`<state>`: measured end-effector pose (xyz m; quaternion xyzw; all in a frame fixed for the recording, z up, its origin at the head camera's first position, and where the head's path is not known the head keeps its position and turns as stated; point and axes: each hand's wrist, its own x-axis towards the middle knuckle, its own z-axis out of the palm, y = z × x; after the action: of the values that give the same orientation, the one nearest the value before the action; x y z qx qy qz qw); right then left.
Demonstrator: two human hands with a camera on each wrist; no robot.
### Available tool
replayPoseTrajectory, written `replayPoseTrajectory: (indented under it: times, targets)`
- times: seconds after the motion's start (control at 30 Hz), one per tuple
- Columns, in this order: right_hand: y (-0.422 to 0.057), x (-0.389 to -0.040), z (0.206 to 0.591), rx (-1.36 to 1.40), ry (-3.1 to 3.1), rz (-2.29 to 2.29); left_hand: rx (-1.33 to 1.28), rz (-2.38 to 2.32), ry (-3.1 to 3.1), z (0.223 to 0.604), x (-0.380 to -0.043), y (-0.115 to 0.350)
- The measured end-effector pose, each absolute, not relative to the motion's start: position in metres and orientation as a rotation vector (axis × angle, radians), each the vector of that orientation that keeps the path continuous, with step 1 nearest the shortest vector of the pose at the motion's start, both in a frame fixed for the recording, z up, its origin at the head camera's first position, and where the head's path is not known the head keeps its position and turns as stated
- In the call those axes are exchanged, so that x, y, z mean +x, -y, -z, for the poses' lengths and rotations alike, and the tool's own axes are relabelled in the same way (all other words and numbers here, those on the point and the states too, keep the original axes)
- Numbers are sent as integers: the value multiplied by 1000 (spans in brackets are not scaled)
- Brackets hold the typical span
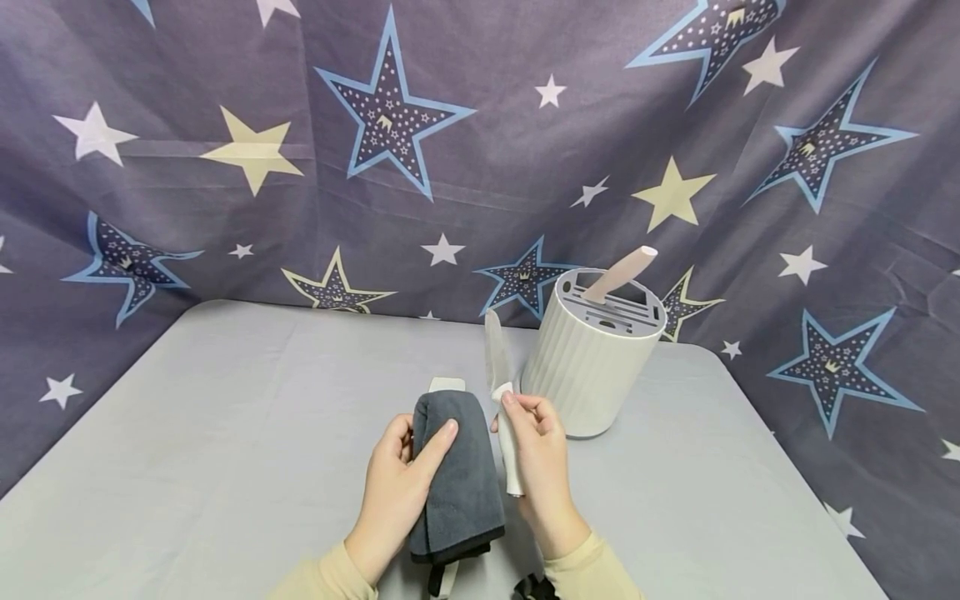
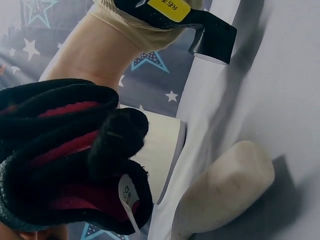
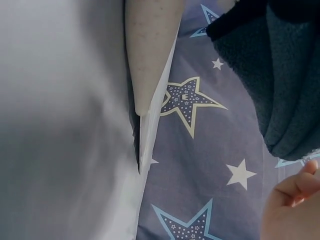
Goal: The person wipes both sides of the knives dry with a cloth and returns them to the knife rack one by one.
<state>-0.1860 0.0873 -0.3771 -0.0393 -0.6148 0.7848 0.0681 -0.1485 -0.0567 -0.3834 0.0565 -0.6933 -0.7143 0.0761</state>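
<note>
My left hand (image 1: 401,479) grips a folded dark grey cloth (image 1: 459,475), thumb on top; its red-lined folds (image 2: 70,145) and white tag (image 2: 129,192) show in the left wrist view. My right hand (image 1: 540,454) pinches the white handle of a knife (image 1: 498,354), whose blade points away from me, just right of the cloth. Below the cloth a second knife lies on the table; only a pale end (image 1: 447,384) shows in the head view. Its beige handle (image 2: 230,185) appears in the left wrist view, and that handle (image 3: 154,50) leads to a thin blade edge in the right wrist view.
A white ribbed knife block (image 1: 592,367) stands behind my right hand, with one pale pink knife handle (image 1: 621,273) sticking out of its slotted top. The grey-covered table (image 1: 225,433) meets a star-patterned curtain (image 1: 450,192) at the back and sides.
</note>
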Motion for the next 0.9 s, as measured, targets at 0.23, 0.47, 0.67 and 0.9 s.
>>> replayPoseTrajectory:
  times: [0.23, 0.47, 0.67, 0.9]
  targets:
    - [-86, -184, 377, -127, 1833, -2383, 173, 2177, 2073, 384, -149, 57]
    - [-86, -183, 378, -103, 1785, -2394, 179, 2198, 2072, 384, -149, 57]
    - [-86, -182, 379, -114, 1800, -2380, 186, 2158, 2093, 382, -151, 58]
    - [-85, -179, 378, -106, 1798, -2388, 166, 2075, 2119, 378, -156, 60]
